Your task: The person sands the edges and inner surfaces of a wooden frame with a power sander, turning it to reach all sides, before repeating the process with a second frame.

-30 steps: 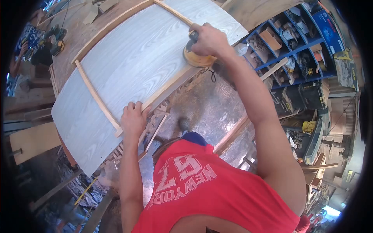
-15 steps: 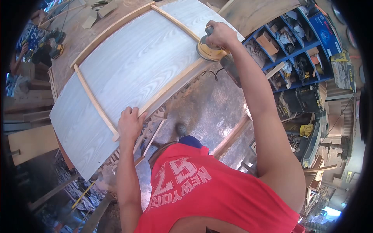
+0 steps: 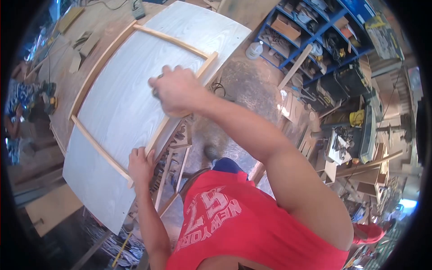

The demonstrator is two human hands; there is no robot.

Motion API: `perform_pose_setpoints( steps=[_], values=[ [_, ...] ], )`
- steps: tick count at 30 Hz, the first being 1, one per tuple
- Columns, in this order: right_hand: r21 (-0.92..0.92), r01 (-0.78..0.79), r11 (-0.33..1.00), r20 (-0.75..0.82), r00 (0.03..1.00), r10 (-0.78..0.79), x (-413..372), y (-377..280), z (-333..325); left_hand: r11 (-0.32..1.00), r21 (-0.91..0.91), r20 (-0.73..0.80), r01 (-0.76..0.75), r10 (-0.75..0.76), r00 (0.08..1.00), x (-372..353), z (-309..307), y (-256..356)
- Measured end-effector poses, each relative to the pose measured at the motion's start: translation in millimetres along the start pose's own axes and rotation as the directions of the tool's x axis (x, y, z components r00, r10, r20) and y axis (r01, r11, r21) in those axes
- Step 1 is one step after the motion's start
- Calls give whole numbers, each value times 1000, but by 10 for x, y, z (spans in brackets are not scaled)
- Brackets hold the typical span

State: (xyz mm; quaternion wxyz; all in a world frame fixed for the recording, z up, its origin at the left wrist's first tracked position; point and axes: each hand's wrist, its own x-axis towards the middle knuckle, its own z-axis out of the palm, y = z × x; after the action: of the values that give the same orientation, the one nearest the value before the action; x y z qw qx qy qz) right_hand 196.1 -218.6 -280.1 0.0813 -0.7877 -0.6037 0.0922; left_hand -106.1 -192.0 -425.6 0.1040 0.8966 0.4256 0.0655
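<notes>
A pale wood-grain panel (image 3: pixel 128 90) lies on the workbench with a light wooden frame (image 3: pixel 108 153) on its face. My right hand (image 3: pixel 177 90) is closed around an orbital sander over the near long strip of that frame. The hand hides most of the tool, which showed a yellow body and dark grip a moment earlier. Toward the panel's lower end, my left hand (image 3: pixel 141 166) grips the near strip close to its corner, fingers on top.
A blue shelf unit (image 3: pixel 288 58) full of parts stands at the upper right, a white jug (image 3: pixel 254 50) beside it. Wood offcuts (image 3: pixel 83 49) lie on the bench (image 3: pixel 110 13). A person (image 3: pixel 22 94) is at the far left. Another person's red clothing (image 3: pixel 369 234) shows lower right.
My right hand has drawn the sander along the near strip, from the far corner toward my left hand. The view has shifted, while my left hand keeps its place on the frame.
</notes>
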Motion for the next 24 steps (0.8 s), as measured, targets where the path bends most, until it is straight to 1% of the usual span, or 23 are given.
perform_pose_setpoints(
  steps=[2, 4, 6, 8, 9, 10, 11, 12, 13, 15, 17, 19, 20, 23, 24],
  values=[
    [6, 62, 998, 33, 998, -62, -10, -47, -2, 999, 10, 22, 36, -36, 999, 0, -32, 34],
    [11, 42, 999, 0, 999, -42, 60, 90, -15, 999, 11, 12, 35, -35, 999, 9, -42, 47],
    [39, -78, 996, -11, 997, 79, 140, 382, -90, 998, 8, 12, 55, -55, 998, 5, -31, 69],
    [23, -172, 985, -20, 985, 172, 223, 708, -217, 1000, -28, -1, 13, -13, 1000, -9, -46, 66],
    [-2, -207, 978, -45, 977, 206, 305, 901, -213, 999, -22, -4, 27, -27, 1000, -4, -47, 51],
    [-25, -243, 970, -74, 968, 241, 389, 1089, -214, 999, -40, 10, 6, -6, 1000, 9, -49, 27],
    [-33, -257, 966, -74, 964, 254, 445, 1249, -268, 998, -57, 26, -16, 18, 999, 7, -65, 9],
    [-44, -272, 961, -78, 960, 268, 500, 1402, -333, 999, -51, 22, -7, 8, 1000, 19, -87, 10],
    [-42, -261, 965, -79, 963, 257, 551, 1545, -373, 998, -62, 42, -15, 18, 999, 30, -110, 13],
    [-26, -305, 952, -100, 948, 301, 612, 1755, -430, 997, -73, 60, -16, 21, 998, 45, -126, 19],
    [-10, -282, 959, -77, 957, 280, 609, 1899, -441, 997, -67, 76, -43, 48, 996, 52, -126, 15],
    [8, -259, 966, -53, 964, 259, 563, 1849, -453, 996, -76, 69, -49, 54, 996, 62, -117, 26],
    [2, -206, 978, -104, 973, 205, 478, 1779, -371, 994, -87, 61, -58, 64, 996, 63, -120, 27],
    [19, -53, 998, -231, 971, 56, 83, 1370, -41, 997, -68, 97, -41, 48, 994, 89, -138, 50],
    [24, -34, 999, -191, 981, 38, -114, 1098, -50, 997, -63, 104, -49, 55, 993, 96, -133, 51]
  ],
)
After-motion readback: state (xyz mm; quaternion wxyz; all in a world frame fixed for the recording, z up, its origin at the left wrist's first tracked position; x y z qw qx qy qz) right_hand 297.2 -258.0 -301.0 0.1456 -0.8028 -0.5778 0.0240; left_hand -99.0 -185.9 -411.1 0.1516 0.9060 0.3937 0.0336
